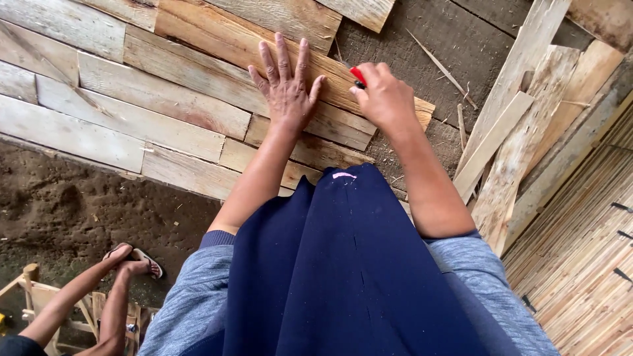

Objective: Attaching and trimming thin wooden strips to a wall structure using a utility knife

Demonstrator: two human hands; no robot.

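The person's left hand (287, 86) lies flat, palm down, on a long pale rough-sawn wooden plank (217, 39), its fingers (282, 56) stretched out and spread apart, touching the wood. The right hand (386, 99) is just beside it, to its right, fingers curled tight together around a small red-and-black marker-like tool (357, 76), whose tip meets the same plank near its end. That plank belongs to a panel of similar weathered wooden boards (132, 118) laid side by side. Loose narrow wooden slats (501, 138) lean in a pile at the right. At the lower left, another person's bare arm (72, 300) reaches toward a sandalled foot (135, 260) on the dirt floor (72, 211).
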